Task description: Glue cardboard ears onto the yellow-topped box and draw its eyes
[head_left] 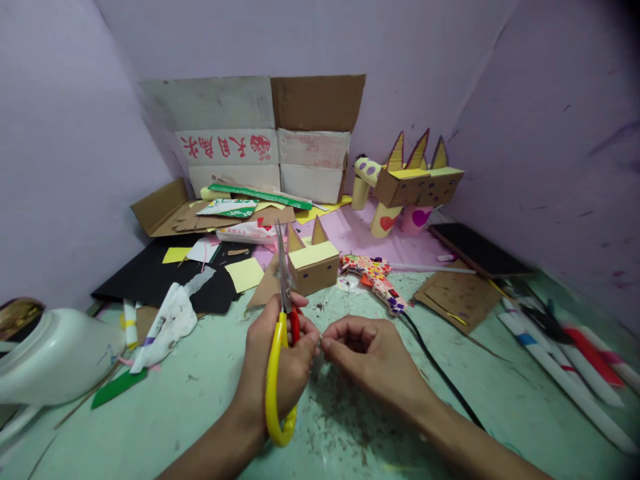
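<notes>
The fingers (300,347) of the left hand (280,363) are curled tight around the yellow-handled steel scissors (281,331), thumb side up. The closed blades point away from the person, toward the small cardboard box with two triangular ears and a pale yellow top (314,265). Just beside them, the right hand (373,360) has its thumb and forefinger pressed together at the tips, almost touching the left knuckles. Whatever they pinch is too small to make out. The main risk, as I judge it, is closeness: the fingertips sit right at the scissor pivot, so opening the blades could nip skin or knock a tiny piece loose. Anything dropped would be hard to find among the brown scraps on the mint green tabletop (200,407). The thin black cable (440,373) runs just past the right wrist to the sticker-covered glue gun (383,283). A backward sweep of that arm could snag it and drag the gun into the eared box.
</notes>
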### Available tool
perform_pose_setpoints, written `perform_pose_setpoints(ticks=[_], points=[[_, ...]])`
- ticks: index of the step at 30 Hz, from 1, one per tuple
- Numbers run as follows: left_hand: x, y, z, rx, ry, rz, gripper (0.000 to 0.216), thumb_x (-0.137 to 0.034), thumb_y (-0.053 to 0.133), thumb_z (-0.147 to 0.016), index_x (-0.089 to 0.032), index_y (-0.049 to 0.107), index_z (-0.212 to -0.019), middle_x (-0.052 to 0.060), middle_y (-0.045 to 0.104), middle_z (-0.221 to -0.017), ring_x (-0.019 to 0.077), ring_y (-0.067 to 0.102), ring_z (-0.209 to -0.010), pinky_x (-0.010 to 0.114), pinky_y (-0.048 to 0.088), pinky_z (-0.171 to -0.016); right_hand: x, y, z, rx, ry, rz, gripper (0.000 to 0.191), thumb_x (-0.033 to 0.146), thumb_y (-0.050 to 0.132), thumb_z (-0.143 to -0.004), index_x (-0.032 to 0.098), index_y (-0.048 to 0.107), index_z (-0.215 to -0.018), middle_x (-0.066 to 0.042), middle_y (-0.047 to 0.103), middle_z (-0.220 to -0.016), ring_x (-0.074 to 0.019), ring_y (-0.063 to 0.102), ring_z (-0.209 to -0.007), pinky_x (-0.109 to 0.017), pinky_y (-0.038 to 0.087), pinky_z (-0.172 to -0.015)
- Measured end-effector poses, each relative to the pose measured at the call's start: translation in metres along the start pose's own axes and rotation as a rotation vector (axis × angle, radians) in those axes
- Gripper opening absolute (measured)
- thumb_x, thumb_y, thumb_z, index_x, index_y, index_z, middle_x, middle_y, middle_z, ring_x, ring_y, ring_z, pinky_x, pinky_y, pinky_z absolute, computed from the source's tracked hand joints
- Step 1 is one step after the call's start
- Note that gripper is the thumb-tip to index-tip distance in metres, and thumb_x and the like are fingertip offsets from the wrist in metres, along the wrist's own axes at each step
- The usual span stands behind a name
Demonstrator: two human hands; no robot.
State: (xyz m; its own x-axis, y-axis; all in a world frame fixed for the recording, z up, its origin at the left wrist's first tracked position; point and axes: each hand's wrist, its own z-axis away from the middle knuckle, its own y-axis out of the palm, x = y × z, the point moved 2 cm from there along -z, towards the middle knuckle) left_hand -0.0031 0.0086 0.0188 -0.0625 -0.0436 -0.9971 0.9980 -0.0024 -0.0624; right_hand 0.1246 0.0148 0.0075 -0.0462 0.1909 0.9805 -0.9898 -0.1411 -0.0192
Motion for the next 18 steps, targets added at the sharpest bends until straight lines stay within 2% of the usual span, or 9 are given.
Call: perform_pose_setpoints(ticks=[7,18], points=[[0.0008,-0.0006,-0.0006,-0.006,0.015,-0.031,0.028,-0.013,0.06,-0.074,-0.023,0.046,-0.096,-0.007,0.054,-0.065,0.0072,0.05,-0.051,0.017,0.042,-0.048,0.0007,0.0002,-0.0005,-0.011,0.027,-0.008,0.006,0.018,0.063,-0.064,0.014,0.064,-0.06,-0.001,0.063,-0.054,-0.007,0.048,-0.044,-0.019,0.035,-0.043],[-0.0017,0.002,-0.0022,0.01,-0.012,-0.021,0.028,-0.015,0.06,-0.074,-0.023,0.046,-0.096,-0.007,0.053,-0.064,0.0074,0.049,-0.048,0.018,0.042,-0.047,0.0012,-0.0009,0.0007,-0.012,-0.016,0.008,0.007,0.019,0.062,-0.063,0.015,0.062,-0.057,0.001,0.056,-0.05,-0.0075,0.044,-0.044,-0.02,0.033,-0.043]])
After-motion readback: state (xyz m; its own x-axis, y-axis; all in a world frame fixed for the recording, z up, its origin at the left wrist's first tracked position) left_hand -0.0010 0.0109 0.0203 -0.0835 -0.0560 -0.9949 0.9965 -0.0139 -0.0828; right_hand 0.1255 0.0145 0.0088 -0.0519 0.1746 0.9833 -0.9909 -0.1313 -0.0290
